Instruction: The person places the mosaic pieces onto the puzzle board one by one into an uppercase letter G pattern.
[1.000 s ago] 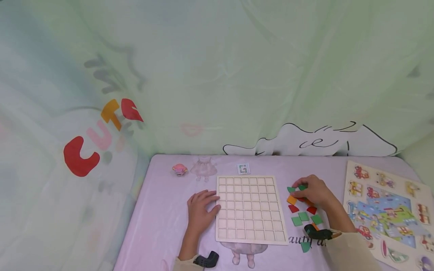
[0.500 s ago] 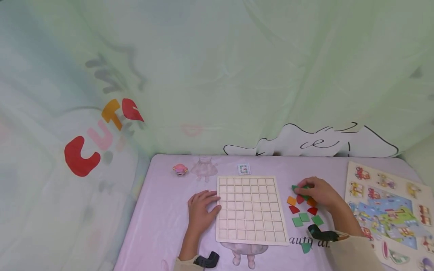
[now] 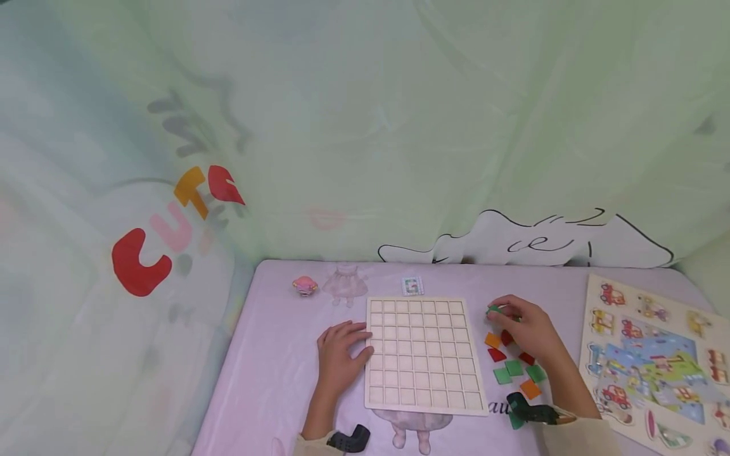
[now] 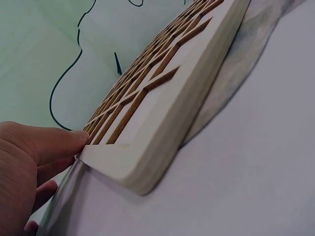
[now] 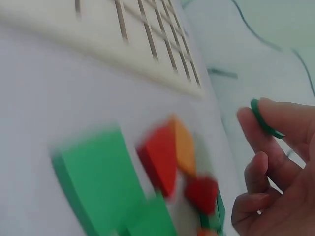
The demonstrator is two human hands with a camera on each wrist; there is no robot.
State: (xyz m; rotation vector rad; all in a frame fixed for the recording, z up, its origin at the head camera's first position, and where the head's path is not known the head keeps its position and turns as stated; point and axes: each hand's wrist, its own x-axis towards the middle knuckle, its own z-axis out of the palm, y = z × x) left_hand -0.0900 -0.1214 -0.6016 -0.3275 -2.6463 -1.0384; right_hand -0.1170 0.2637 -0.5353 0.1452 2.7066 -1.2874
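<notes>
A pale wooden grid board [image 3: 422, 356] lies flat on the table. My left hand [image 3: 340, 356] rests at its left side, fingers relaxed; in the left wrist view the thumb [image 4: 61, 144] touches the board's rim near a corner. To the right of the board, my right hand [image 3: 527, 326] pinches a thin green piece [image 5: 265, 120] between thumb and forefinger, raised above the table, the other fingers curled. Below it lie loose flat pieces: green squares [image 3: 502, 375], red wedges [image 3: 497, 354] and orange squares [image 3: 492, 340]. The right palm hides some pieces.
A wooden picture puzzle board [image 3: 587, 316] with vehicle pictures lies at the right, close to the right forearm. Behind the grid board are a small patterned square [image 3: 412, 285] and a pink toy [image 3: 305, 285]. A printed curtain [image 3: 365, 158] hangs behind the table.
The right hand has picked up a green piece from the upper part of the pile and lifted it, the wrist shifting slightly left. An orange square near the wrist is uncovered. The left hand stays put.
</notes>
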